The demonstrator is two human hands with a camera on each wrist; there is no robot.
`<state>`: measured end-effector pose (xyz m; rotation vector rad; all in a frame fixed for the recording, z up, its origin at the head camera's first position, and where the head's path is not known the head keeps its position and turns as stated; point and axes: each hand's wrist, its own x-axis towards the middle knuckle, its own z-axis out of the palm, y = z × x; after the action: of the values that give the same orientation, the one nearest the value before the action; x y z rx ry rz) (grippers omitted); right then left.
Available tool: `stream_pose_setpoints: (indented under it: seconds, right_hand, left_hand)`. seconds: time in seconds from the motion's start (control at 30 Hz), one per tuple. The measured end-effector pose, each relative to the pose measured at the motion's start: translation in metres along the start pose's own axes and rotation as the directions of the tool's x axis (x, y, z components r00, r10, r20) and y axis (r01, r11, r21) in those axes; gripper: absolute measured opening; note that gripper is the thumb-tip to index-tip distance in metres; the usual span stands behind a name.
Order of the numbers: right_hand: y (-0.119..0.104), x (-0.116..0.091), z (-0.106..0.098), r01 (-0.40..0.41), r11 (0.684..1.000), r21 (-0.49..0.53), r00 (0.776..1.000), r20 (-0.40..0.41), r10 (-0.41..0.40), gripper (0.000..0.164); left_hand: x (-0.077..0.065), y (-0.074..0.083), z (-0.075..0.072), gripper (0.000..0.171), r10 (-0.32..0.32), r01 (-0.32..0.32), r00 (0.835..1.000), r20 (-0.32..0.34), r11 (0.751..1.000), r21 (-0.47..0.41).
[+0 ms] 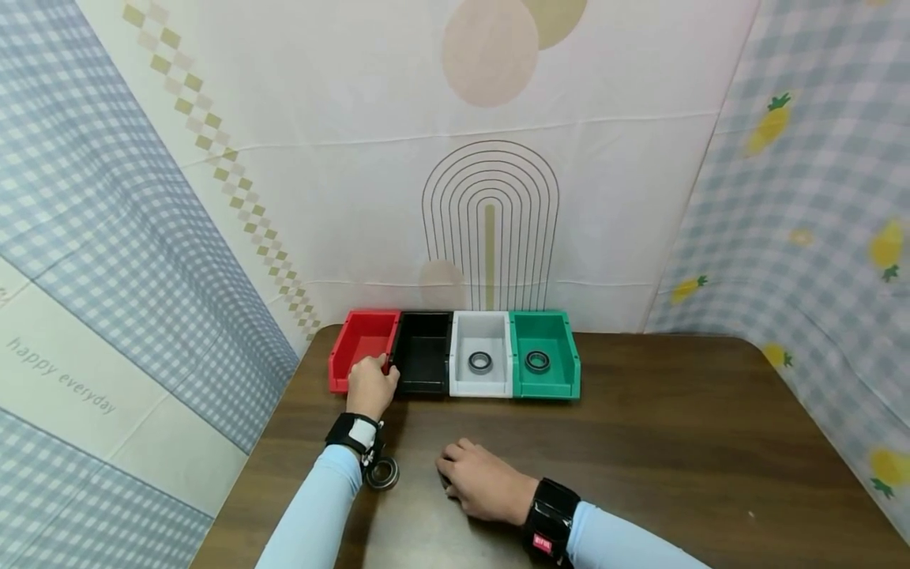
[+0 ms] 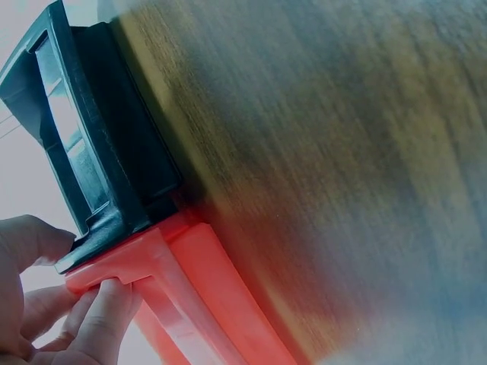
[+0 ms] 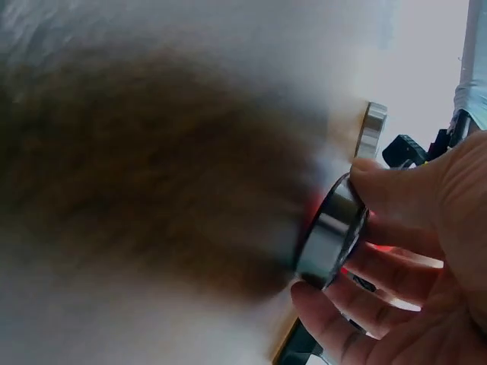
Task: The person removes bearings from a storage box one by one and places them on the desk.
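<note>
My left hand [image 1: 371, 387] is at the front of the red bin [image 1: 369, 314] and black bin [image 1: 425, 390]. In the left wrist view, the thumb lies on the black bin's rim and the fingers on the red bin's, pinching their adjoining walls. Low on the table, my right hand [image 1: 490, 482] holds a ball bearing [image 3: 331, 232] on edge between thumb and fingers; in the head view the hand hides it. Another bearing [image 1: 387, 485] rests beside the left wrist. One bearing [image 1: 472, 363] lies in the white bin [image 1: 481, 390], another [image 1: 529, 362] in the green bin [image 1: 546, 391].
The four bins stand side by side near the back edge of the brown wooden table [image 1: 675, 442]. A patterned cloth [image 1: 355, 213] hangs behind them, and checked cloths flank both sides. Each wrist wears a black strap [image 1: 550, 518].
</note>
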<state>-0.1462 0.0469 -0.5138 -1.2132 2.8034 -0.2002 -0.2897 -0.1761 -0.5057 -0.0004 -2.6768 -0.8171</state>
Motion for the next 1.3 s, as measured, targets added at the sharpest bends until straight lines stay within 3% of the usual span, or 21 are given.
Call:
stream_pose_setpoints:
  seconds: [0.47,0.93,1.3]
  right_hand:
    - [-0.0059,0.0013,0.0033,-0.018,0.999,-0.04,1.0,0.019,0.018,0.032]
    - [-0.0076,-0.0025,0.0053,-0.05,0.998,-0.026,0.999,-0.015,0.05,0.034]
    - [-0.0097,-0.0004,0.0032,-0.134,0.99,0.032,0.99,0.035,0.133,0.034]
  left_hand:
    - [-0.0019,0.0013,-0.003,0.038,-0.037,0.038,0.998,0.051,0.999,-0.009]
    - [-0.0019,0.0004,-0.001,0.037,-0.017,0.018,1.0,0.023,1.0,-0.004]
    - [-0.0034,0.0,-0.0017,0.037,-0.013,0.013,1.0,0.027,1.0,0.0]
